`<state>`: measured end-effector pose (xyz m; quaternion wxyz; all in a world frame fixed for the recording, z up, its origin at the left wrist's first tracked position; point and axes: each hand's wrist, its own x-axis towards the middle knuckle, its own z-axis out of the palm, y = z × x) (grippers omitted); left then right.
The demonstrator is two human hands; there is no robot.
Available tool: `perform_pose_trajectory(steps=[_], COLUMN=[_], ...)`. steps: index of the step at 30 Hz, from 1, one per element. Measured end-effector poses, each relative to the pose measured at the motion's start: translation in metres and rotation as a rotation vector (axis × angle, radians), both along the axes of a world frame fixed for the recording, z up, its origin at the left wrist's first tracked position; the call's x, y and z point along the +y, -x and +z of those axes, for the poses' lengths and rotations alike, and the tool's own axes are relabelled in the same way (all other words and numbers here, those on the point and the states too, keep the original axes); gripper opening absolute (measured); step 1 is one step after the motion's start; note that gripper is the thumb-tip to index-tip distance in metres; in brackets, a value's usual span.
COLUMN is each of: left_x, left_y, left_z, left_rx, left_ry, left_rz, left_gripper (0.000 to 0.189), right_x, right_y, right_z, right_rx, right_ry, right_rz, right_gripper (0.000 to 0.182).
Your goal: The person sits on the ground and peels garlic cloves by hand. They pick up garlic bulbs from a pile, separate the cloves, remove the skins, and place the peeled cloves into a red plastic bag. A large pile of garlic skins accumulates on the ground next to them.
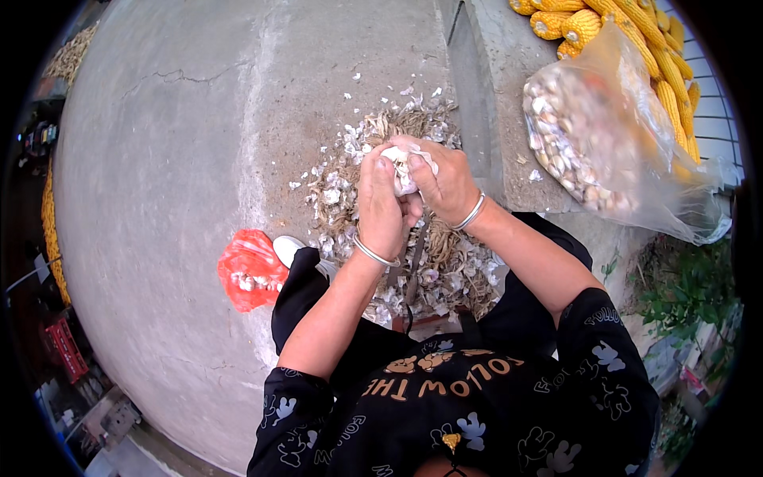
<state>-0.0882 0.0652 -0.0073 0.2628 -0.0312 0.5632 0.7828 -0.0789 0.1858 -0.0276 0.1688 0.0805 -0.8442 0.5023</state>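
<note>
Between my two hands is a whitish garlic bulb [403, 173], its papery skin partly loosened at the right. My left hand [381, 203] cups the bulb from the left, thumb along its side. My right hand [441, 176] grips the other side, the thumb pressing on top. Beneath both hands spreads a heap of dry garlic stalks and skins [444, 262]. To the right, a clear plastic bag [575, 140] full of garlic cloves lies on a concrete ledge. A red plastic bag [250, 253] with several garlic bulbs [253, 281] on it lies on the ground by my left shoe.
Yellow corn cobs [632, 36] are piled behind the clear bag at the upper right. The raised concrete ledge [506, 107] borders the work spot. Green plants [685, 298] grow at the lower right. A red crate [67, 349] stands at the far left.
</note>
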Motion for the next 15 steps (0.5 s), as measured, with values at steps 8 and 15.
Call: perform_pose_trajectory(steps=[8,15], left_x=[-0.005,0.000], left_y=[0.004,-0.001], left_z=[-0.002,0.014], left_rx=[0.131,0.139], left_ry=[0.035,0.140], left_rz=[0.043,0.068], left_gripper=[0.038,0.032], right_x=[0.000,0.001], right_y=[0.003,0.000], right_z=[-0.001,0.013], right_rx=[-0.250,-0.085], right_ry=[0.404,-0.057], right_rz=[0.054,0.035], right_gripper=[0.032,0.039])
